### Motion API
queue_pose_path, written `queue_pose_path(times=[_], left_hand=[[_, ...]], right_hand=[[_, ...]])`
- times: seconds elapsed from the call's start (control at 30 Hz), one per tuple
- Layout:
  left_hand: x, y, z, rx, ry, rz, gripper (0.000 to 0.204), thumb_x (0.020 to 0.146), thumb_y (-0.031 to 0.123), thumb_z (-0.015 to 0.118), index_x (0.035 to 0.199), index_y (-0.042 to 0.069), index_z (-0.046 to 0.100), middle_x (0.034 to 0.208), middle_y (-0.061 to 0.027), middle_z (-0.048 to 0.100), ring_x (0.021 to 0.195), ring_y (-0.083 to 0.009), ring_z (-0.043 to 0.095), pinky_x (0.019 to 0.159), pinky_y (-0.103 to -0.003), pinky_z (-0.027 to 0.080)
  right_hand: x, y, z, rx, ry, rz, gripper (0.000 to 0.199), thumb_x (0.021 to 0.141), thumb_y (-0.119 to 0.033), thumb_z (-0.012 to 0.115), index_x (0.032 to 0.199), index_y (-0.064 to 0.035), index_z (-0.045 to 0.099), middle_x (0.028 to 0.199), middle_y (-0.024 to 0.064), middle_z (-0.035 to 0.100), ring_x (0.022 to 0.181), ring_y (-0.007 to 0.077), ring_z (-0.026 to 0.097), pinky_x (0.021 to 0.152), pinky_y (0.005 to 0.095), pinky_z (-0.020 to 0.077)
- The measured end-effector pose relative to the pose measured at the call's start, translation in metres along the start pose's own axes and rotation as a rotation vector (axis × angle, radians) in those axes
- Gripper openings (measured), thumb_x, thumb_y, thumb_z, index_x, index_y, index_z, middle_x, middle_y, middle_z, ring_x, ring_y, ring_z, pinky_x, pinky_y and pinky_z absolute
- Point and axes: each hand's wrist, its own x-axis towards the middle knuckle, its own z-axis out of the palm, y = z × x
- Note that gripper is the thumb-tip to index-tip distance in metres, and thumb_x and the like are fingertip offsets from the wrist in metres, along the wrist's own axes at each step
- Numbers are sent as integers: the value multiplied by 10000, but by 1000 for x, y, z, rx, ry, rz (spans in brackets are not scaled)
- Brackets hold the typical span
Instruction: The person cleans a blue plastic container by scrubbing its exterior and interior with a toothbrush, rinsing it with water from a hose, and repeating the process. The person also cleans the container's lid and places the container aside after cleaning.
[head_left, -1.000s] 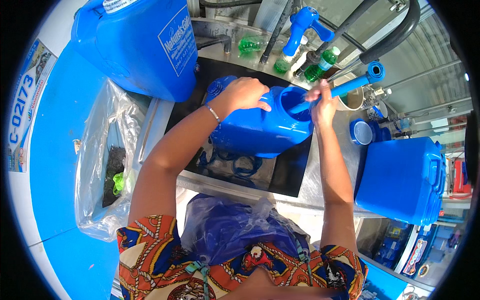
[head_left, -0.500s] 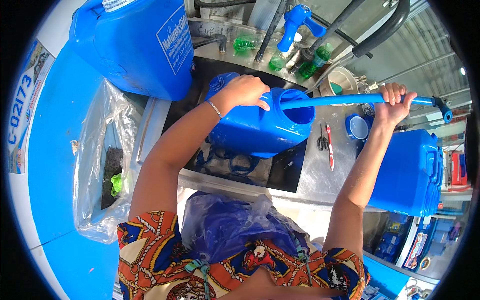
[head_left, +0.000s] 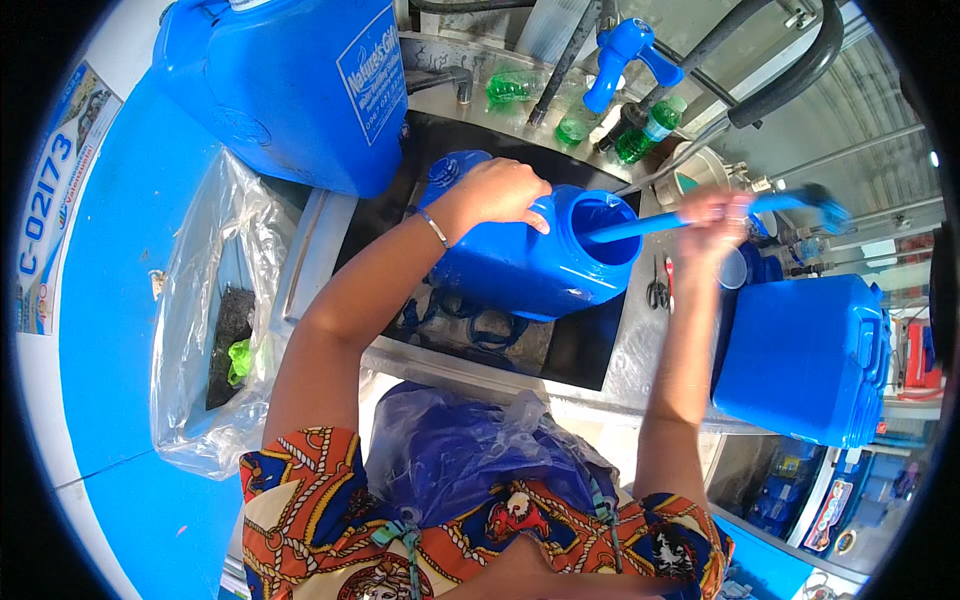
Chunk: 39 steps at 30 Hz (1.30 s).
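Observation:
A blue plastic water jug (head_left: 500, 275) lies on its side over the sink, its wide round mouth facing right. My left hand (head_left: 497, 195) is wrapped round the handle on the jug's upper side. My right hand (head_left: 712, 222), blurred by motion, is closed round a long blue rod (head_left: 655, 224). One end of the rod goes into the jug's mouth; what is on that end is hidden inside. The outer end carries a dark, angled tip.
A large blue jug (head_left: 290, 95) stands at the left, another (head_left: 800, 360) at the right. Behind the sink are a blue-handled tap (head_left: 630, 50) and bottles of green liquid (head_left: 650, 130). Scissors (head_left: 657, 290) lie right of the sink; a clear plastic bag (head_left: 200, 350) lies left.
My right hand has moved left and slightly down, pushing the rod deeper into the jug. My left hand keeps its hold on the handle. The whole view has shifted slightly.

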Motion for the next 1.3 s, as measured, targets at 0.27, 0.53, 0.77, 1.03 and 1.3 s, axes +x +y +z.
queue_pose_path(times=[0.27, 0.53, 0.77, 1.03, 1.3], left_hand=[[-2, -5, 2, 19, 57, -88, 510, 708, 531, 731, 904, 62, 693, 846, -146, 701, 873, -360, 676, 789, -465, 536], [16, 32, 14, 44, 43, -3, 491, 715, 513, 728, 879, 51, 712, 843, -173, 696, 879, -353, 682, 787, -450, 541], [10, 18, 10, 34, 111, -133, 476, 739, 495, 718, 911, 52, 710, 856, -164, 698, 876, -352, 681, 783, -449, 540], [3, 11, 9, 1, 139, -175, 480, 755, 492, 706, 907, 37, 702, 849, -171, 694, 880, -353, 680, 787, -453, 540], [16, 36, 15, 8, 33, -98, 461, 728, 493, 725, 884, 60, 707, 837, -171, 689, 863, -358, 672, 776, -464, 526]], right_hand=[[15, -45, -32, 298, 229, 8, 465, 883, -512, 605, 655, -125, 483, 524, -42, 322, 453, 113, 307, 443, 281, 267], [-19, 16, 6, -128, 550, -33, 406, 905, -422, 629, 675, -134, 457, 542, -30, 335, 467, 126, 311, 460, 299, 263], [-3, -38, -19, -154, 597, -162, 460, 860, -472, 663, 639, -137, 439, 534, -42, 341, 480, 112, 321, 469, 272, 278], [17, -58, 2, 7, 428, -246, 436, 883, -507, 629, 683, -155, 468, 563, -40, 373, 490, 89, 311, 467, 261, 265], [-37, 84, -8, -190, 205, -27, 382, 914, -326, 660, 684, -109, 445, 542, -17, 380, 421, 113, 341, 403, 284, 291]])
